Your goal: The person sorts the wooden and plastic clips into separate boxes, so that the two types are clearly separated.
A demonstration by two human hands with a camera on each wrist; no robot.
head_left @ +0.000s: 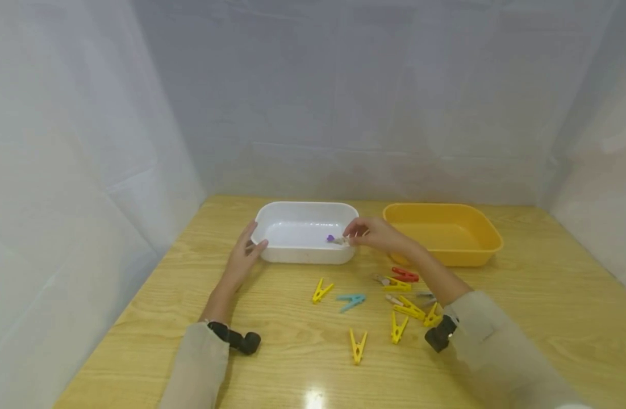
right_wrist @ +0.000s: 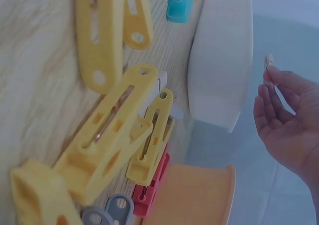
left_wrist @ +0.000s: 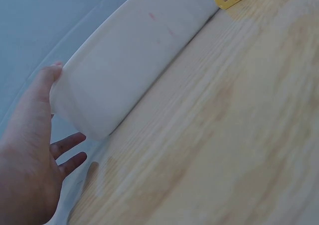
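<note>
R hand (head_left: 378,234) is pinching a small wooden peg w/ purple tip (head_left: 336,240) over the white tub (head_left: 272,253), near its right wall, while L hand (head_left: 245,254), fingers relaxed & gripping nothing, is resting against the tub's left end; loose pegs (head_left: 357,345) are lying on the table (head_left: 522,318) nearby, by the yellow tub (head_left: 476,250).

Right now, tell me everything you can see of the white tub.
The white tub is a shallow, rounded-corner rectangular container, seemingly plastic, standing upright on the wooden table just left of the yellow tub. Its smooth outer wall shows faint reddish marks in the left wrist view. The left hand rests against its left end. The right hand hangs over its right rim, pinching a small peg with a purple tip above the otherwise bare-looking floor.
</note>
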